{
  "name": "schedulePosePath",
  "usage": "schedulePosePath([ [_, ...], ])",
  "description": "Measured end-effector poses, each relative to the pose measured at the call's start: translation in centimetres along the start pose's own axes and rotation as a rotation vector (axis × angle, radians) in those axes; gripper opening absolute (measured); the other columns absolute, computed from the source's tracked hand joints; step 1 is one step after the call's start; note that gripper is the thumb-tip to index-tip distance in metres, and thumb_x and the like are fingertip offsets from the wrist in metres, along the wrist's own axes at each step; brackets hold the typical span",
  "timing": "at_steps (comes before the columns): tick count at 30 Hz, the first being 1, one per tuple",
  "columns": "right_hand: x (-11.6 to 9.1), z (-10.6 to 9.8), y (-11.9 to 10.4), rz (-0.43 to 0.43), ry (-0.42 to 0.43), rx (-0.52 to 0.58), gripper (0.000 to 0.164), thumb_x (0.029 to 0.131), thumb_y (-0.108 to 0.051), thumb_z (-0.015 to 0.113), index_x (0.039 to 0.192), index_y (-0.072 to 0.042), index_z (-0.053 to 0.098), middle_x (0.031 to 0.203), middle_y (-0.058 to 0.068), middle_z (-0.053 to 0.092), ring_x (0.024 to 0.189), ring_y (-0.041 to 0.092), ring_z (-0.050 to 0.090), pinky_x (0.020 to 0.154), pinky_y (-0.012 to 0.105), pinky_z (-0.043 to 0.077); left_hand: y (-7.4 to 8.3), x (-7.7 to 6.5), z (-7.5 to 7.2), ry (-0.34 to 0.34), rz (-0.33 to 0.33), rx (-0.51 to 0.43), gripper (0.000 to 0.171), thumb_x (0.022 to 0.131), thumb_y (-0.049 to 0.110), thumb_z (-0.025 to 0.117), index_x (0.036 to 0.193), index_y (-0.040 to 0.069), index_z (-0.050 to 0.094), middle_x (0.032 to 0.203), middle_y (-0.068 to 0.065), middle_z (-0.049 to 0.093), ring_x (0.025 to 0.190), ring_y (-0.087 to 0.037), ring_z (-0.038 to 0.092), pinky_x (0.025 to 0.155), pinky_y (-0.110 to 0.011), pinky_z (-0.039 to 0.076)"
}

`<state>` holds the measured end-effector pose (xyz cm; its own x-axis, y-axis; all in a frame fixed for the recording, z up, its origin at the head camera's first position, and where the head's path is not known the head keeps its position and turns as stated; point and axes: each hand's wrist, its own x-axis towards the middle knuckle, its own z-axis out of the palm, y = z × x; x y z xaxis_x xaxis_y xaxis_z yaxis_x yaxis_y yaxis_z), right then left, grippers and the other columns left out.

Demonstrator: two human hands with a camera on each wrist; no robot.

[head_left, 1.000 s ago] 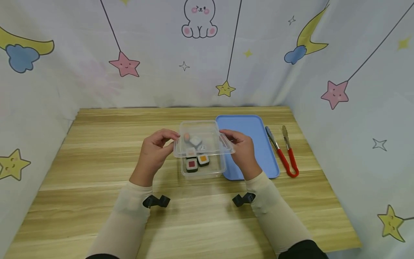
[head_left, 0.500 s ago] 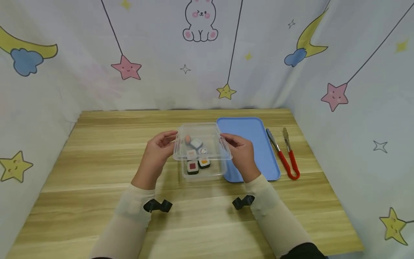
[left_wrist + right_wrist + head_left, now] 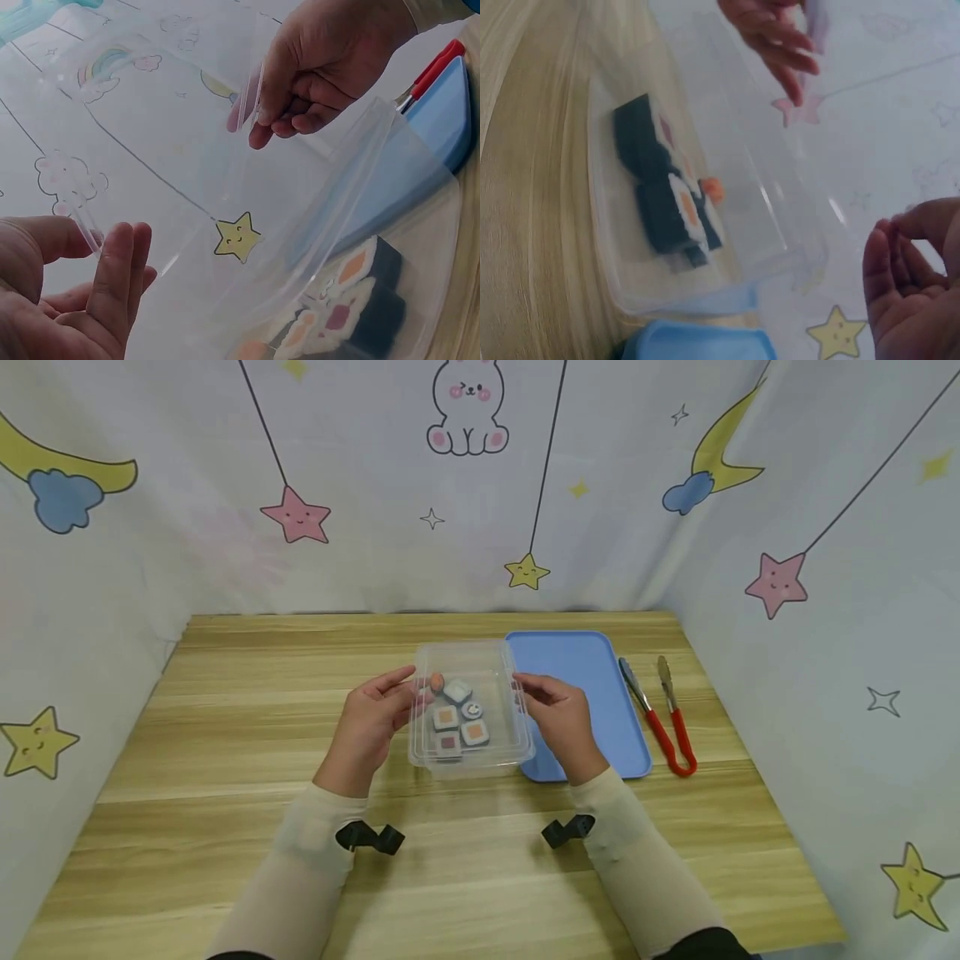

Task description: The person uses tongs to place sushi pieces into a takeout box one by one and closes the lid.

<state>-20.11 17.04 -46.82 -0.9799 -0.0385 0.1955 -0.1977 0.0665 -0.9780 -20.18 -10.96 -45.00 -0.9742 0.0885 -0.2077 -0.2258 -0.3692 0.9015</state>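
Both hands hold a clear plastic lid [image 3: 491, 747] by its sides, over a clear plastic box [image 3: 472, 772]. My left hand [image 3: 372, 718] pinches the left edge, its fingers partly seen through the plastic. On the opposite edge, my right hand [image 3: 558, 714] pinches with thumb and fingertips. Inside the box sit several toy sushi pieces: a roll with a dark red centre [image 3: 447, 743], two rolls with orange centres [image 3: 475, 732], a whitish piece [image 3: 457, 692], a round white one [image 3: 472, 710] and a small orange piece [image 3: 437, 682]. The lid stands tilted above them in the left wrist view.
A blue tray [image 3: 592, 710] lies right of the box, partly behind my right hand. Beyond it are red-handled metal tongs [image 3: 677, 735], spread apart. The wooden table [image 3: 247, 693] meets a patterned white curtain [image 3: 360, 560] at the back.
The lid's near edge has come toward me and down, so the lid now overlaps all the sushi pieces in the head view. Both hands still hold its sides.
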Motion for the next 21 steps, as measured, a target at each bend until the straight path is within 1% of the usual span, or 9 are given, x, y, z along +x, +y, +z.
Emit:
schedulePosePath([
  [3,-0.1,-0.3,0.0,0.073,-0.021,0.087,0.026,0.103,-0.009,0.065,0.127,-0.004,0.074,0.120,0.020,0.072,0.098,0.025,0.069,0.084,0.032,0.059,-0.3,0.2,0.0,0.019,-0.010,0.046,0.052,0.099,-0.004,0.064,0.150,0.001,0.053,0.115,-0.007,0.074,0.088,-0.010,0.075,0.079,-0.022,0.060],
  [4,0.0,-0.3,-0.1,0.096,-0.020,0.111,0.028,0.103,-0.010,0.065,0.128,-0.003,0.073,0.120,0.020,0.072,0.096,0.026,0.069,0.083,0.033,0.059,-0.4,0.3,-0.1,0.025,-0.015,0.062,0.053,0.098,-0.003,0.066,0.150,0.003,0.054,0.119,-0.008,0.073,0.089,-0.010,0.075,0.080,-0.023,0.060],
  [6,0.1,-0.2,-0.2,0.130,-0.005,0.137,0.030,0.102,-0.011,0.067,0.131,-0.003,0.071,0.116,0.018,0.072,0.094,0.024,0.069,0.081,0.032,0.059,-0.6,0.4,-0.1,0.037,-0.021,0.094,0.053,0.097,-0.001,0.069,0.149,0.006,0.056,0.126,-0.011,0.070,0.091,-0.010,0.074,0.080,-0.023,0.059],
  [8,0.2,0.1,-0.2,0.149,0.025,0.137,0.034,0.098,-0.011,0.073,0.131,-0.002,0.070,0.111,0.014,0.071,0.091,0.021,0.069,0.077,0.031,0.059,-0.9,0.5,0.0,0.044,-0.020,0.111,0.054,0.097,0.000,0.070,0.149,0.008,0.057,0.130,-0.013,0.069,0.092,-0.010,0.074,0.081,-0.023,0.059],
  [10,0.4,0.3,-0.2,0.163,0.055,0.107,0.036,0.094,-0.011,0.078,0.129,-0.001,0.071,0.107,0.012,0.071,0.087,0.018,0.068,0.072,0.029,0.059,-1.2,0.6,0.0,0.055,-0.013,0.132,0.054,0.098,0.001,0.070,0.150,0.009,0.056,0.134,-0.017,0.066,0.092,-0.010,0.074,0.082,-0.024,0.060],
  [13,0.5,0.7,-0.1,0.178,0.102,0.055,0.031,0.090,-0.008,0.081,0.119,0.001,0.074,0.103,0.011,0.073,0.079,0.016,0.067,0.069,0.031,0.058,-1.6,0.7,0.1,0.070,0.011,0.185,0.054,0.098,0.002,0.069,0.150,0.010,0.056,0.139,-0.019,0.063,0.096,-0.011,0.074,0.084,-0.024,0.059],
  [17,0.6,1.0,-0.3,0.190,0.152,-0.045,0.023,0.088,-0.009,0.083,0.107,0.002,0.075,0.091,0.009,0.074,0.070,0.016,0.065,0.070,0.046,0.058,-2.2,0.8,0.1,0.079,0.084,0.359,0.052,0.099,0.008,0.069,0.150,0.010,0.056,0.143,-0.013,0.063,0.114,-0.015,0.068,0.089,-0.022,0.057],
  [19,0.7,1.1,-0.4,0.195,0.169,-0.111,0.021,0.087,-0.011,0.084,0.103,0.000,0.076,0.084,0.007,0.073,0.069,0.015,0.066,0.068,0.046,0.057,-2.4,0.8,0.0,0.069,0.124,0.443,0.053,0.100,0.011,0.069,0.151,0.010,0.055,0.146,-0.011,0.061,0.123,-0.019,0.064,0.095,-0.024,0.055],
  [21,0.8,1.2,-0.4,0.200,0.184,-0.165,0.020,0.087,-0.014,0.084,0.102,-0.001,0.077,0.079,0.006,0.073,0.068,0.015,0.067,0.063,0.040,0.055,-2.5,0.8,0.0,0.058,0.151,0.522,0.054,0.100,0.014,0.068,0.152,0.011,0.053,0.149,-0.008,0.058,0.132,-0.022,0.059,0.102,-0.029,0.052],
])
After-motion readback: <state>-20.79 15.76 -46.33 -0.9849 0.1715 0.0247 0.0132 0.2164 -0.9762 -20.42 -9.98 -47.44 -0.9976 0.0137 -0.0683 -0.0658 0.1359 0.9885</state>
